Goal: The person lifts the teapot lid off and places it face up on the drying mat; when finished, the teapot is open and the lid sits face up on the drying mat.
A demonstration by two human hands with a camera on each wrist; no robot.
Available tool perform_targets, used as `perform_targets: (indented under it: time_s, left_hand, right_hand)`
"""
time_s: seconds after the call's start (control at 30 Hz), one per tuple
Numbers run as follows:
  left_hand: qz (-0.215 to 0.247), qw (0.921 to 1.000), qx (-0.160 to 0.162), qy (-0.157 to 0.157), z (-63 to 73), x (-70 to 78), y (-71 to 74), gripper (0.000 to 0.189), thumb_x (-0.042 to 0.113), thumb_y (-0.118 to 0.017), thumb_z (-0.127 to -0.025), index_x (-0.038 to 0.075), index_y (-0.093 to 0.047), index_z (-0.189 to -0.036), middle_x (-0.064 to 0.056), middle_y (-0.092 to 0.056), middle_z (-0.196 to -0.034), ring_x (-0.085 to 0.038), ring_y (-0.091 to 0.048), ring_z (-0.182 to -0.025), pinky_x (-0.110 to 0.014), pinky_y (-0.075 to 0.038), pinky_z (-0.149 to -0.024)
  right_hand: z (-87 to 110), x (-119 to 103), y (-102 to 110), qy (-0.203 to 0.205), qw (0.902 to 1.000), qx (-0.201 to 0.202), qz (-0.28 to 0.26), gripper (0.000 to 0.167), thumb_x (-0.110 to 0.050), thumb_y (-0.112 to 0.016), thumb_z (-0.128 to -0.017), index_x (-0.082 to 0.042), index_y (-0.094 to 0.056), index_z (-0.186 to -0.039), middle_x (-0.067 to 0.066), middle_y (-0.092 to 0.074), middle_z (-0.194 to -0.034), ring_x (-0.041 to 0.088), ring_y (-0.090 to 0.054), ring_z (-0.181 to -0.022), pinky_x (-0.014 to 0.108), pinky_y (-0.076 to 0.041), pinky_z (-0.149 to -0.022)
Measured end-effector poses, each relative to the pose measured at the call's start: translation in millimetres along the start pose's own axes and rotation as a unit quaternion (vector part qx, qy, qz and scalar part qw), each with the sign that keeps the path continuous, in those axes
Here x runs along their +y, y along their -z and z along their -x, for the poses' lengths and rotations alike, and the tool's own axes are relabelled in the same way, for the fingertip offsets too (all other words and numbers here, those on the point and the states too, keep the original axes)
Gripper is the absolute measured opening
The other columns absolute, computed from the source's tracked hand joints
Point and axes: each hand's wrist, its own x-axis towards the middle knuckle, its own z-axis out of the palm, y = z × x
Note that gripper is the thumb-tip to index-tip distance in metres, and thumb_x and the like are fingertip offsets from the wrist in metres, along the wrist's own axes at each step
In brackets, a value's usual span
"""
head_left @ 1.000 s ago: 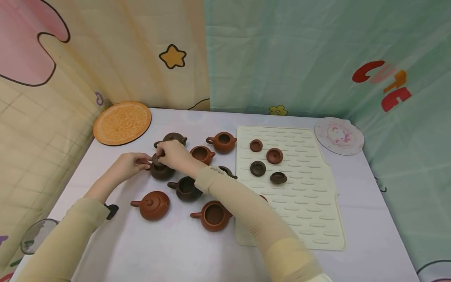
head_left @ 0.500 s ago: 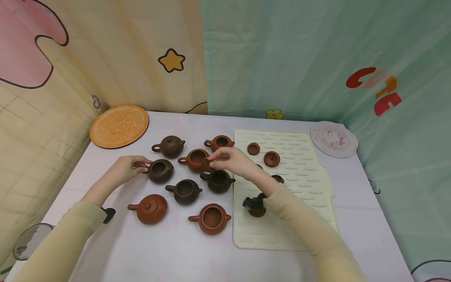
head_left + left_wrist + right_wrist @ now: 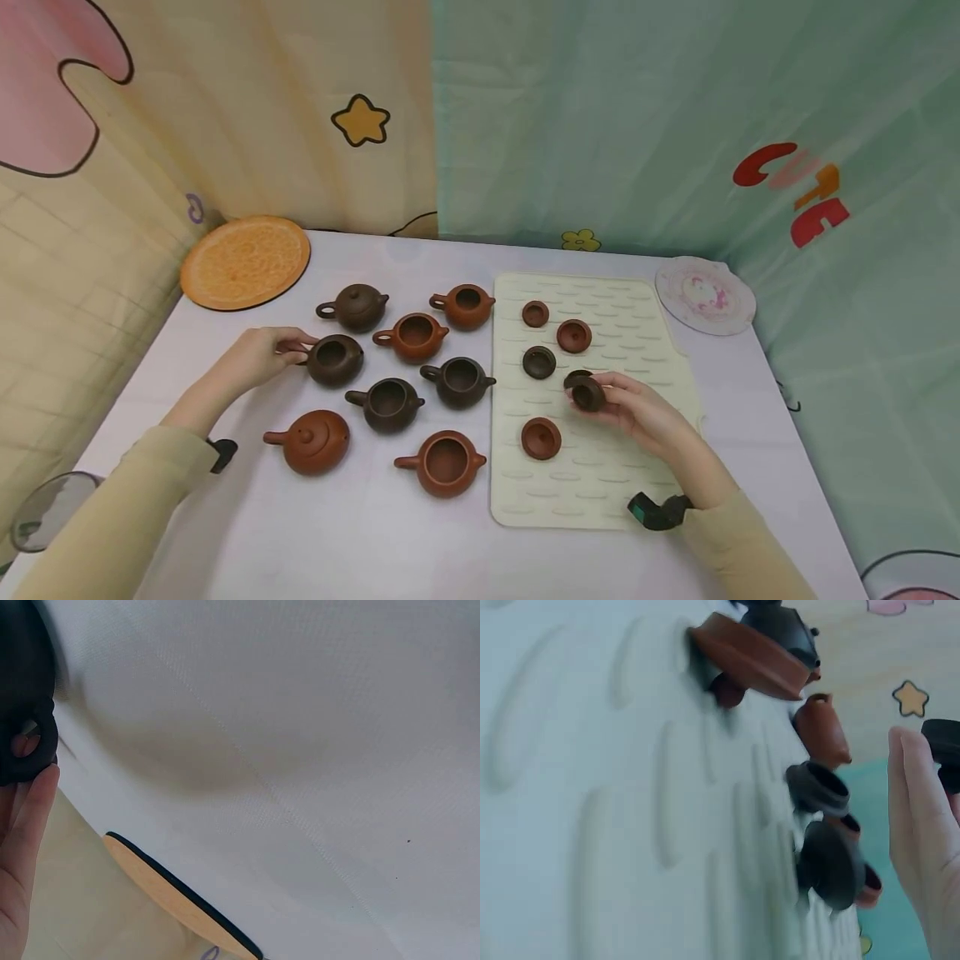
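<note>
My left hand (image 3: pixel 257 365) pinches the handle of a dark brown teapot (image 3: pixel 335 361) whose top stands uncovered. Its ring handle (image 3: pixel 46 739) shows at my fingertips in the left wrist view. Over the cream mat (image 3: pixel 660 333), my right hand (image 3: pixel 647 417) holds a dark teapot lid (image 3: pixel 588 395), hollow side showing. That lid overlaps another dark lid (image 3: pixel 576 377) in the head view. Part of the held lid (image 3: pixel 943 739) shows beside my fingers in the right wrist view. A third dark lid (image 3: pixel 539 362) and several reddish lids, one at the front (image 3: pixel 541 438), lie on the mat.
Several lidless teapots stand left of the mat, among them a reddish one (image 3: pixel 446 463) and a dark one (image 3: pixel 459 382). A reddish teapot (image 3: pixel 315 442) and a dark teapot (image 3: pixel 356 307) wear lids. A round orange mat (image 3: pixel 246 262) and a pink-white plate (image 3: pixel 705 295) sit at the back corners.
My right hand has lifted the lid off the dark teapot and carried it right, over the mat. My left hand has stayed at that teapot's handle.
</note>
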Motion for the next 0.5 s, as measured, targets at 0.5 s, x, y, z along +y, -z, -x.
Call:
perform_targets:
  time_s: [0.5]
  left_hand:
    - [-0.002, 0.9999, -0.007, 0.01, -1.7, 1.6, 0.7, 0.023, 0.003, -0.07, -0.088, 0.004, -0.072, -0.111, -0.013, -0.075, -0.089, -0.038, -0.067, -0.096, -0.049, -0.048, -0.082]
  right_hand:
    - [28.6, 26, 10, -0.043, 0.9745, 0.035, 0.218, 0.053, -0.024, -0.058, -0.1, 0.015, -0.048, -0.135, 0.024, -0.059, -0.131, 0.008, -0.07, -0.099, 0.027, -0.056, -0.087]
